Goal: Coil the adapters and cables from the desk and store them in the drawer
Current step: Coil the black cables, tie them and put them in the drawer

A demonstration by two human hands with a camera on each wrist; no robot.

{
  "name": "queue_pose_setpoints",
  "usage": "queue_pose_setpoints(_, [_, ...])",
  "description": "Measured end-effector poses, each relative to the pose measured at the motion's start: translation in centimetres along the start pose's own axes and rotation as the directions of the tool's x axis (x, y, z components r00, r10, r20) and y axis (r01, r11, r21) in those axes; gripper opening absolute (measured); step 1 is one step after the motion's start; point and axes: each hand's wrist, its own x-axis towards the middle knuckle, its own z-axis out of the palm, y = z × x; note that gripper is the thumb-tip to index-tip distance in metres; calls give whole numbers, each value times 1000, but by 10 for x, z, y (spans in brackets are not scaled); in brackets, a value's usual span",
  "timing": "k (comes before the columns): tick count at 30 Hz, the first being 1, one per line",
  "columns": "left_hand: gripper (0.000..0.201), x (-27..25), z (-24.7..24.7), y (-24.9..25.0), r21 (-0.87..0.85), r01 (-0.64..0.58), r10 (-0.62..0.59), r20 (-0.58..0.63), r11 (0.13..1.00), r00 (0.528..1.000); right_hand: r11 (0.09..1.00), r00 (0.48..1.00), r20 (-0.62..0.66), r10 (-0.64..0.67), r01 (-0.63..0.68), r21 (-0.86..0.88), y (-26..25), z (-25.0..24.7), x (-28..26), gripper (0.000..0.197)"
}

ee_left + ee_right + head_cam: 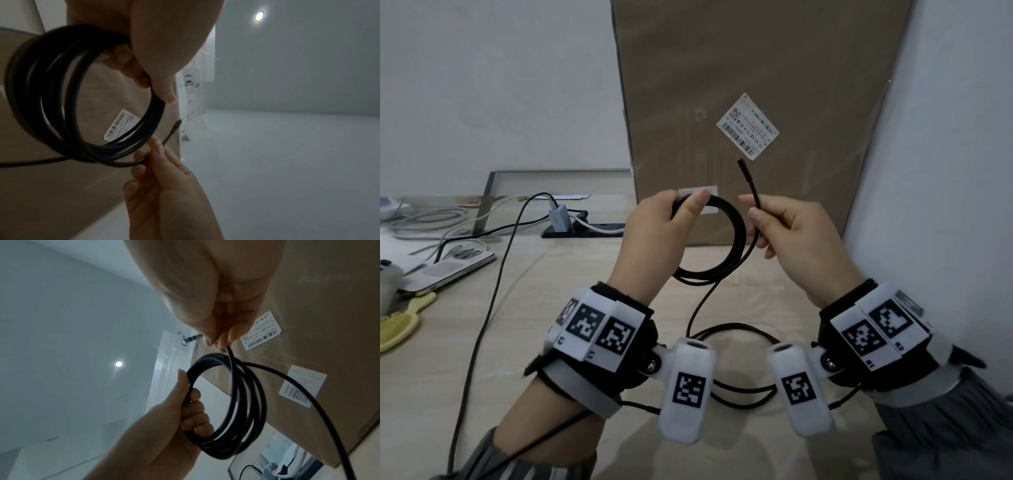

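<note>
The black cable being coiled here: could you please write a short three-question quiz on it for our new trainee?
1. True or false: the left hand grips the coiled loops of the black cable.
2. What does the right hand pinch? A) the free end of the cable, B) the yellow comb, C) the label on the cardboard box.
3. Fill in: the uncoiled rest of the cable trails down onto the ____.

Key: 1 true; 2 A; 3 desk.
</note>
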Motion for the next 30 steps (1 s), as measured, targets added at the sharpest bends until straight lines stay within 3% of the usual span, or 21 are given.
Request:
queue_pose_setpoints(5, [51, 0, 1, 0, -75, 33, -31, 25, 997, 999, 987, 995, 91, -40, 54, -149, 1, 2, 1, 33])
queue_pose_setpoints(9, [43, 0, -3, 1, -101, 70, -64, 62, 992, 996, 994, 976, 207, -63, 80, -75, 0, 3, 1, 42])
queue_pose_setpoints(14, [42, -1, -5, 4, -151, 119, -103, 106, 981, 989, 974, 962, 251, -109, 153, -165, -3, -3, 1, 42])
queue_pose_setpoints(19, [66, -4, -8, 13, -230, 258, -221, 173, 938, 960, 955, 945, 301, -130, 201, -219, -8, -7, 0, 40])
queue_pose_setpoints(23, [56, -6, -5, 15, -247, 370, -342, 149, 896, 928, 916, 932, 313, -180, 275, -292, -9, 1, -4, 40])
queue_pose_setpoints(30, [44, 3, -7, 3, -353, 393, -373, 124, 849, 919, 912, 951, 223, -214, 276, -302, -6, 5, -3, 31])
